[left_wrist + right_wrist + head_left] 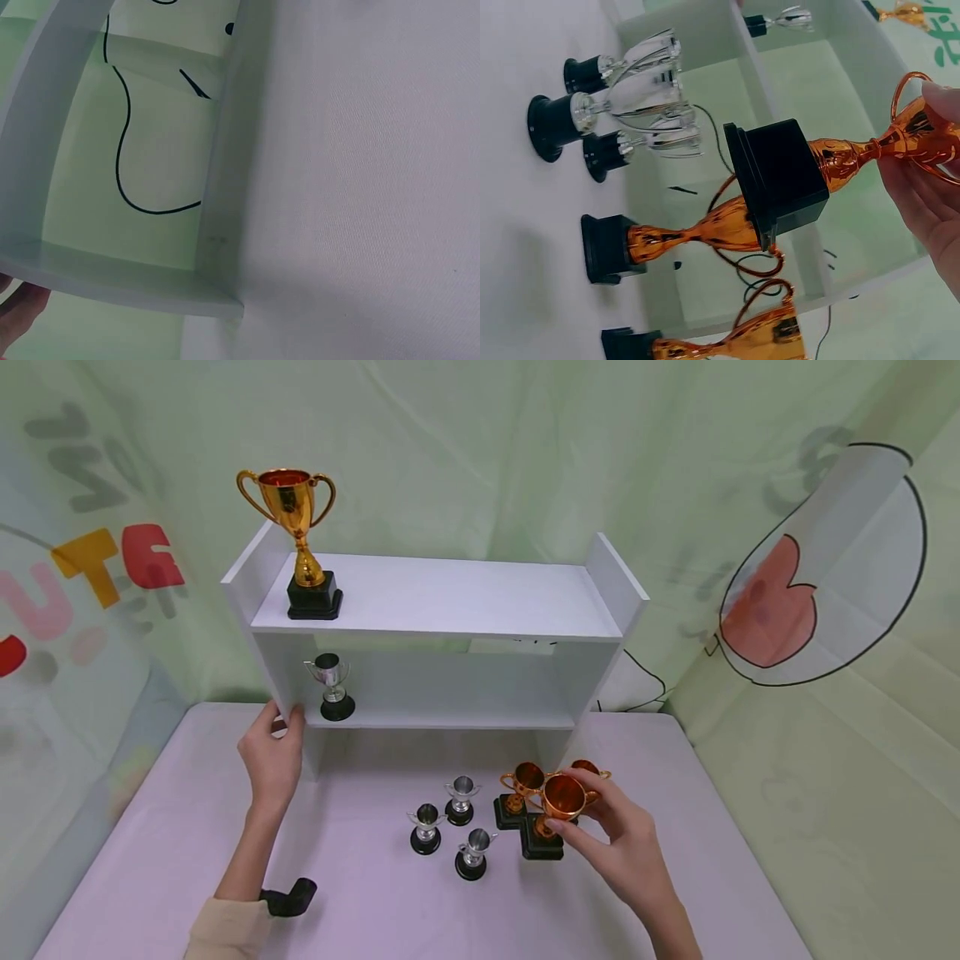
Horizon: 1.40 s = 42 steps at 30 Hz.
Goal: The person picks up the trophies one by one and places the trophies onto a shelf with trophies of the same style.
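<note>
In the head view my right hand [618, 831] pinches a bronze-coloured trophy cup [564, 797] on a square black base. The right wrist view shows this base [780, 180] off the table. Two more bronze trophies stand beside it, one [528, 778] to its left and one [585, 767] partly hidden by my fingers. Small silver trophies [426, 827] stand left of them on the table. My left hand [272, 764] grips the left side panel of the white shelf [450, 724]. Only its fingertips [26, 304] show in the left wrist view.
A large gold trophy [315, 597] stands on the shelf's top board, at the left. Below it, a silver trophy [333, 689] stands on the middle board. A black curved object [291, 900] lies by my left forearm. Printed curtains hang behind and beside the table.
</note>
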### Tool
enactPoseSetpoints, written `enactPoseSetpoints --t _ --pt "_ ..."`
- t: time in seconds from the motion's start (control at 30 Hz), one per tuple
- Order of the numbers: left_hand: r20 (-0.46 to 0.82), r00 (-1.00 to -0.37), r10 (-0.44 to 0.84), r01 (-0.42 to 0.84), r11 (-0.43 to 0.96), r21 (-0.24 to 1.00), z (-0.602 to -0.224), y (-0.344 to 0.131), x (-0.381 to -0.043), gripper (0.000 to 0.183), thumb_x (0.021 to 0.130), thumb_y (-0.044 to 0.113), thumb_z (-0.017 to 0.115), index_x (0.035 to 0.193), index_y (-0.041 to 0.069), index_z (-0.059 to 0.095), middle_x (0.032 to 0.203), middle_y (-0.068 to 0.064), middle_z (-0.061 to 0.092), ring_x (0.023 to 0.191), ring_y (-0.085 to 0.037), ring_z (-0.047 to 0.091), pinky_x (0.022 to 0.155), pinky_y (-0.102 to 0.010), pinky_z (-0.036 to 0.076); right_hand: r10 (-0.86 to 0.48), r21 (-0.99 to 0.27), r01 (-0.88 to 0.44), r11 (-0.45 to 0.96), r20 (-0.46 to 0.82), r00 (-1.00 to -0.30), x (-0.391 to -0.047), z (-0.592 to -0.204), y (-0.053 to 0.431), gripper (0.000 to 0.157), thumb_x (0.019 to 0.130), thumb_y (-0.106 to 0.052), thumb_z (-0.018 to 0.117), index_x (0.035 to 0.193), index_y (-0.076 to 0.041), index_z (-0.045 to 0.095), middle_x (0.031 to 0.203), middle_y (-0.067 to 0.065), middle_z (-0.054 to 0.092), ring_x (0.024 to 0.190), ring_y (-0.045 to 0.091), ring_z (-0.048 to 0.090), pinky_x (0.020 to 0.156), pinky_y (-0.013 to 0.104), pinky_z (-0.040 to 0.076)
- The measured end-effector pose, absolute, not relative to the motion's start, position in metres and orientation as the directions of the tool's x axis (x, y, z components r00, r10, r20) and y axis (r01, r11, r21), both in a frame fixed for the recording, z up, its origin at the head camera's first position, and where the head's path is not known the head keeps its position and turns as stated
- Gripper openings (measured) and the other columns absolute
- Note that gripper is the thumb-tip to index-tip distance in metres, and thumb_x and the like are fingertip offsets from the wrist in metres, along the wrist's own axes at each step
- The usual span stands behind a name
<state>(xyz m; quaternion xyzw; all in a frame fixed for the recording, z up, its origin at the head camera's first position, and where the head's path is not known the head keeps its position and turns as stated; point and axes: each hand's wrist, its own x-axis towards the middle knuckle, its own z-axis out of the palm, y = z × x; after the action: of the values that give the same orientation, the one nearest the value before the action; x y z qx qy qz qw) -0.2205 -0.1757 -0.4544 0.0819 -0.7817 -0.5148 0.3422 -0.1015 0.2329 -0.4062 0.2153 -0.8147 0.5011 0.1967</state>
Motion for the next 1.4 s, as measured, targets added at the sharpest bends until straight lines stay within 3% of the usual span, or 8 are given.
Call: enactPoseSetpoints --t 0.17,0.3,0.57,0.67,0.77,1.03,1.4 --pt "0.447 -0.756 -0.478 0.227 0.449 0.864 -0.455 -0.176 -0.221 0.03 0.101 0.013 0.061 0.128 0.002 0.07 0.123 -0.019 0.073 0.092 -0.032 0.067 0.067 -0.001 0.041 -0.193 -0.714 -0.562 0.418 0.535 -0.823 -0.106 -0.391 0.231 0.07 0.073 0.016 0.083 0.137 -0.001 0.06 0.13 -0.009 0.066 0.1 0.006 0.07 0.092 0.018 0.055" --pt "0.447 -0.754 -0.482 0.221 0.454 0.863 -0.455 -0.176 -0.221 0.029 0.101 0.013 0.061 0.127 0.001 0.07 0.121 -0.018 0.073 0.09 -0.028 0.066 0.066 -0.001 0.042 -0.216 -0.694 -0.589 0.413 0.554 -0.804 -0.111 -0.381 0.228 0.069 0.073 0.017 0.083 0.136 0.001 0.06 0.127 -0.003 0.067 0.099 0.007 0.07 0.091 0.018 0.055" --pt "0.446 -0.751 -0.487 0.21 0.463 0.861 -0.456 -0.176 -0.222 0.027 0.1 0.013 0.063 0.124 0.003 0.072 0.119 -0.017 0.075 0.083 0.003 0.058 0.066 -0.002 0.043 -0.244 -0.683 -0.617 0.392 0.569 -0.785 -0.118 -0.362 0.217 0.068 0.073 0.016 0.083 0.135 -0.001 0.061 0.117 0.006 0.071 0.093 0.007 0.071 0.085 0.02 0.058" --pt "0.441 -0.751 -0.491 0.206 0.46 0.864 -0.457 -0.176 -0.221 0.028 0.101 0.014 0.062 0.125 0.003 0.071 0.12 -0.017 0.074 0.082 0.009 0.055 0.066 -0.002 0.042 -0.239 -0.662 -0.627 0.411 0.586 -0.774 -0.12 -0.354 0.212 0.069 0.073 0.015 0.084 0.135 -0.005 0.062 0.114 0.009 0.072 0.09 0.008 0.071 0.082 0.021 0.059" --pt "0.434 -0.753 -0.495 0.2 0.456 0.867 -0.457 -0.176 -0.221 0.029 0.101 0.015 0.061 0.125 0.003 0.071 0.12 -0.017 0.074 0.083 0.005 0.057 0.066 -0.002 0.042 -0.237 -0.644 -0.641 0.418 0.603 -0.761 -0.122 -0.348 0.207 0.07 0.073 0.014 0.084 0.136 -0.007 0.062 0.113 0.011 0.072 0.088 0.008 0.071 0.08 0.02 0.059" --pt "0.431 -0.759 -0.488 0.212 0.441 0.872 -0.457 -0.176 -0.222 0.029 0.101 0.013 0.062 0.126 0.002 0.07 0.121 -0.018 0.073 0.09 -0.026 0.065 0.065 -0.002 0.042 -0.272 -0.634 -0.687 0.355 0.633 -0.724 -0.129 -0.336 0.197 0.07 0.071 0.016 0.084 0.135 -0.005 0.063 0.113 0.014 0.072 0.086 0.009 0.071 0.07 0.018 0.057" --pt "0.428 -0.756 -0.495 0.207 0.439 0.874 -0.458 -0.177 -0.223 0.028 0.101 0.014 0.062 0.124 0.003 0.072 0.119 -0.016 0.074 0.088 -0.021 0.063 0.066 -0.003 0.043 -0.3 -0.606 -0.727 0.323 0.663 -0.686 -0.137 -0.316 0.19 0.072 0.071 0.02 0.081 0.137 -0.002 0.061 0.116 0.017 0.071 0.094 0.008 0.07 0.084 0.019 0.058"
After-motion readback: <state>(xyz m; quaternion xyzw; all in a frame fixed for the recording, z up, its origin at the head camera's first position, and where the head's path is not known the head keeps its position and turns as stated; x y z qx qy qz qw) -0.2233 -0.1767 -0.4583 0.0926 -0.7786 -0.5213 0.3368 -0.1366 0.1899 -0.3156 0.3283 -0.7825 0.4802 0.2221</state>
